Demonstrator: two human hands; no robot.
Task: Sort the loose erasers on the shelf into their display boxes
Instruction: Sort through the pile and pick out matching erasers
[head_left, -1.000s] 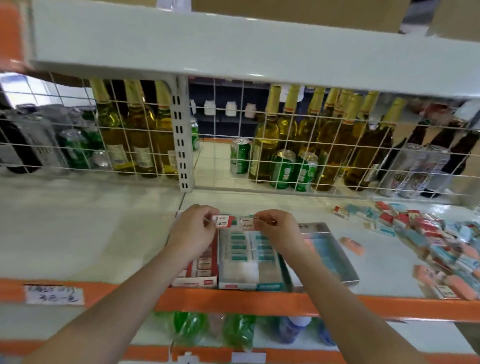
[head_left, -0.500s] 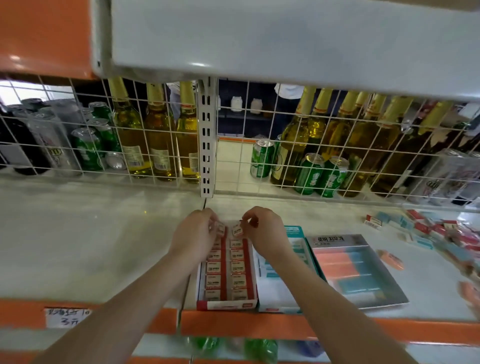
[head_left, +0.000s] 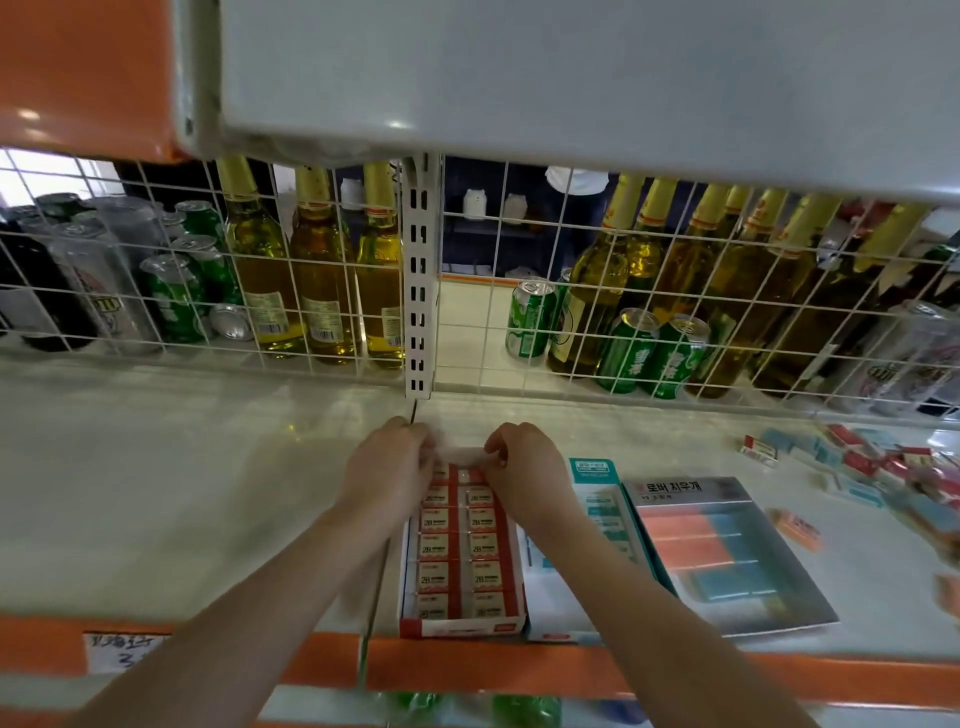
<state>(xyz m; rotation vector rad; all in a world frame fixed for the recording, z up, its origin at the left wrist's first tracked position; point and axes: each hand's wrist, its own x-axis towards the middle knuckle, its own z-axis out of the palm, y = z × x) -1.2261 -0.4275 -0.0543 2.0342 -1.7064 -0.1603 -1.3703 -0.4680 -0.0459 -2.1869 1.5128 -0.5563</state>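
A red display box (head_left: 462, 626) of white 2B erasers in red sleeves stands at the shelf's front edge, filled in two columns. My left hand (head_left: 389, 467) and my right hand (head_left: 524, 462) are both at its far end, each with curled fingers pinching a red eraser (head_left: 471, 475) down into the last row. A teal display box (head_left: 592, 470) lies right of it, partly under my right forearm. Further right is a grey display box (head_left: 675, 488) holding pink and blue erasers. Loose erasers (head_left: 883, 467) lie heaped at the far right, with an orange one (head_left: 795, 527) apart.
A white wire mesh (head_left: 519, 312) and an upright post (head_left: 421, 275) close the back of the shelf; bottles and green cans (head_left: 628, 348) stand behind it. The upper shelf (head_left: 519, 78) hangs low overhead. An orange rail (head_left: 467, 670) edges the front.
Both hands carried red erasers left, away from the teal box, and lowered them onto the far end of the red box. The camera view shifted left and closer.
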